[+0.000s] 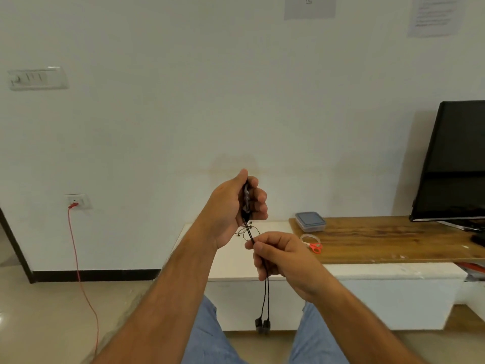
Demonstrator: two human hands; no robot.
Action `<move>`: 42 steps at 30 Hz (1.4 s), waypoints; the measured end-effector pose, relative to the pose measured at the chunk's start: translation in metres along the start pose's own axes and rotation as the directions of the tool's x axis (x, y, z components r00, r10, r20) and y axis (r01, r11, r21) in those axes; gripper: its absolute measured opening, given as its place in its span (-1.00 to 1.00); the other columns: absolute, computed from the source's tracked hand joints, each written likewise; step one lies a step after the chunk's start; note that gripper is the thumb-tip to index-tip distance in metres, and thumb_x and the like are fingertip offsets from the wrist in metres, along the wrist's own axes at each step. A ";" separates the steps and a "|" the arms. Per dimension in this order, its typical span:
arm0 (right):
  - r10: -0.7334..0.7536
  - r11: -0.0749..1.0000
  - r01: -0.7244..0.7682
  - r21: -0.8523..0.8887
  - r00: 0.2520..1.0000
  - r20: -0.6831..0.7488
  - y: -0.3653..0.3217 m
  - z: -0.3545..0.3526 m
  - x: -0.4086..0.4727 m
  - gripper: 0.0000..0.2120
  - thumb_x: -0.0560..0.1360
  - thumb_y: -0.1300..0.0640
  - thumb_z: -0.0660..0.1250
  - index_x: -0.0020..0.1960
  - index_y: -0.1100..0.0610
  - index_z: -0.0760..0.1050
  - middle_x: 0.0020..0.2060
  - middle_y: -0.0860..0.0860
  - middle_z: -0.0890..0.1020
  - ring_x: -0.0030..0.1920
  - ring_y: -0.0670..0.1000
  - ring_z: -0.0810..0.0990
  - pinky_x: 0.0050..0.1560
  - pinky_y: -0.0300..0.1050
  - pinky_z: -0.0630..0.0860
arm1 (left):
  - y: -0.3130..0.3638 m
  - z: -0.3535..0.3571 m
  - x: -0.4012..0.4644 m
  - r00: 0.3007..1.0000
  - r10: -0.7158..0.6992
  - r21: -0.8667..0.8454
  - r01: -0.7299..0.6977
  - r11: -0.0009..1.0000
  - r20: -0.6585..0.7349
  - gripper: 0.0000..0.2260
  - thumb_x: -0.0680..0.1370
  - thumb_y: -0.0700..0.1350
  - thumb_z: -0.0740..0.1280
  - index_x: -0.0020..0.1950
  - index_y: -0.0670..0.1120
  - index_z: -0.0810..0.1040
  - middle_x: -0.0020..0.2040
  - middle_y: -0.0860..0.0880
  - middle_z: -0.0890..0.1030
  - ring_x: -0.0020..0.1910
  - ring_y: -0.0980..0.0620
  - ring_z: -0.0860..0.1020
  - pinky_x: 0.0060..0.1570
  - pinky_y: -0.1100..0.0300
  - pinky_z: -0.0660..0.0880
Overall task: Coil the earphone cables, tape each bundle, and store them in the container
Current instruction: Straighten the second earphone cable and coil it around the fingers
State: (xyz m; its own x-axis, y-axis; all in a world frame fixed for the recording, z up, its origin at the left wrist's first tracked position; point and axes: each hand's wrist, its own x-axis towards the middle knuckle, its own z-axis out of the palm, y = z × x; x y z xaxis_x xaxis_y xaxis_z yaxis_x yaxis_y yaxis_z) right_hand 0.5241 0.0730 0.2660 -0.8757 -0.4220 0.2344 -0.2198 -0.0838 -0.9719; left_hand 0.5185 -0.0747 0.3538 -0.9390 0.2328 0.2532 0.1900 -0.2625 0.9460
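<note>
Hands: left [233, 206] grips coil [246, 200] | right [283, 256] pinches cable [265, 292]

Dark monitor [456, 158] standing tilted at the right end of a wooden tabletop [393, 240], which rests on a white bench [341, 292]; red cable [78, 258] plugged into a low wall socket [77, 200]; switch panel [38, 78] upper left; two paper sheets [309, 6] on the wall

One head-worn view looks forward and slightly down, close over both forearms, facing the wall [183, 114].
</note>
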 end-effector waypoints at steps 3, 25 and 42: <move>0.057 0.996 -0.055 -0.071 0.998 0.025 -0.010 -0.003 -0.005 -0.82 0.62 0.22 0.27 0.03 0.18 0.65 -0.35 0.07 0.58 -0.38 0.03 0.53 -0.23 -0.07 0.56 | -0.005 -0.004 0.007 0.996 0.031 0.101 -0.023 0.995 -0.079 -0.67 0.70 0.02 0.03 -0.10 -0.10 0.45 -0.33 -0.06 0.58 -0.35 -0.03 0.58 -0.21 0.06 0.59; -0.166 0.733 0.215 -0.646 0.976 0.138 -0.121 -0.051 0.020 -0.98 0.49 0.20 0.45 -0.11 0.13 0.67 -0.27 0.01 0.69 -0.29 -0.08 0.58 -0.19 0.05 0.62 | -0.029 0.012 -0.017 0.937 -0.291 0.167 0.261 0.951 0.194 -0.59 0.67 0.14 0.03 -0.22 -0.08 0.41 -0.41 -0.02 0.39 -0.47 0.03 0.35 -0.39 0.19 0.37; -0.214 0.971 0.212 -0.108 0.977 -0.004 -0.040 -0.040 0.032 -0.88 0.50 0.21 0.36 -0.05 0.25 0.63 -0.20 0.14 0.67 -0.16 0.07 0.64 -0.07 0.06 0.60 | -0.030 -0.004 -0.012 0.909 -0.207 -0.293 0.322 0.900 0.363 -0.63 0.56 0.02 0.11 -0.45 0.00 0.27 -0.56 0.06 0.26 -0.63 0.14 0.22 -0.58 0.28 0.25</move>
State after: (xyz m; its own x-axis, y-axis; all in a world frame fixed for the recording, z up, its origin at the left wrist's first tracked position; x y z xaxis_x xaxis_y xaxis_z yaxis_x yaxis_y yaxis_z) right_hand 0.4873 0.0992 0.3134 -0.8100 -0.3912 0.4370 -0.4459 -0.0732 -0.8921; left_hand 0.5233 -0.0731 0.3211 -0.7885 0.6056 0.1073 -0.2159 -0.4358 0.8738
